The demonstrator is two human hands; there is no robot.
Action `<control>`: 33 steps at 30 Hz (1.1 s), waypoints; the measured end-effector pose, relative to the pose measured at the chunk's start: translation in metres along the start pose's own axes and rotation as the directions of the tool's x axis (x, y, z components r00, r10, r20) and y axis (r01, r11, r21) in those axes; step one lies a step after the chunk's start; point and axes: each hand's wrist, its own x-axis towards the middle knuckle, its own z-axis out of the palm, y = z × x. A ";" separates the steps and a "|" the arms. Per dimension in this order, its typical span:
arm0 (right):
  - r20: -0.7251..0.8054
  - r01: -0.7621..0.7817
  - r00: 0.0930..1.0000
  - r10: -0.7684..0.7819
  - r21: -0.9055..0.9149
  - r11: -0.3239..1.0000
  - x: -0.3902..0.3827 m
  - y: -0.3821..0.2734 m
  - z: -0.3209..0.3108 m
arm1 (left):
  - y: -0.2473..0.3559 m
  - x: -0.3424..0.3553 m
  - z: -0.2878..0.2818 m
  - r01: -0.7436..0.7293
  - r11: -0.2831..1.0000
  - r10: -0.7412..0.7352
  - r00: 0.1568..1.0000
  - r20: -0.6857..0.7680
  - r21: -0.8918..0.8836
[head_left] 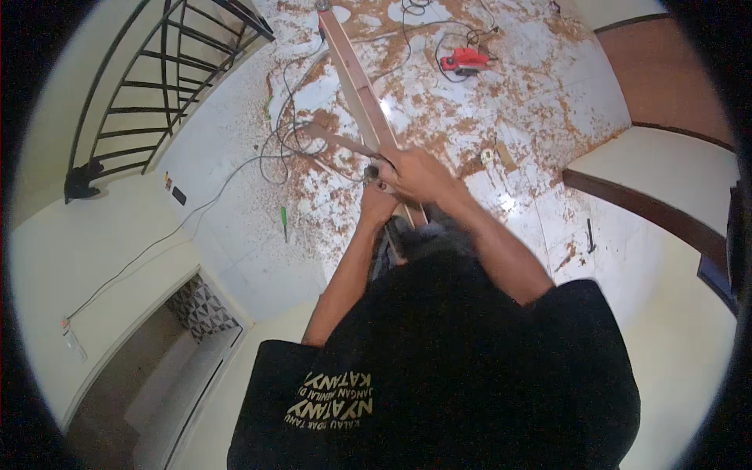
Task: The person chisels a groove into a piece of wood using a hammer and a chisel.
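Observation:
A long wooden beam (368,102) runs away from my lap toward the far edge of the floor. My right hand (419,174) is closed round a wooden-handled tool (345,142), which reaches out to the left across the beam; its far end is smeared by motion. Just below and to the left, my left hand (379,205) is closed beside the beam. A small dark rounded end (371,171) pokes out above its fingers, but what it belongs to is hidden.
Wood shavings cover much of the white tiled floor (235,258). A red power planer (467,60) lies at the far right. Black cables (286,145) coil left of the beam. A green-handled screwdriver (284,223), a dark hammer-like tool (591,235) and a tape measure (488,157) lie about.

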 end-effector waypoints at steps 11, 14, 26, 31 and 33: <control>-0.182 -0.343 0.878 0.444 0.409 0.846 -0.036 0.050 -0.012 | 0.101 0.106 -0.085 -0.125 0.940 0.262 0.859 -0.440 0.317; -0.238 -0.298 0.888 0.394 0.354 0.886 -0.051 0.058 -0.008 | 0.112 0.133 -0.093 -0.092 0.907 0.254 0.898 -0.359 0.411; -0.118 -0.285 0.924 0.364 0.424 0.860 -0.058 0.063 -0.002 | 0.091 0.118 -0.083 -0.076 0.994 0.094 0.964 -0.249 0.080; -0.066 -0.302 0.936 0.347 0.359 0.883 -0.049 0.057 -0.002 | 0.082 0.076 -0.079 0.061 0.994 -0.055 0.996 -0.070 0.094; -0.079 -0.269 0.950 0.303 0.288 0.919 -0.045 0.054 -0.003 | 0.065 0.059 -0.077 0.154 0.986 -0.158 0.986 -0.058 -0.068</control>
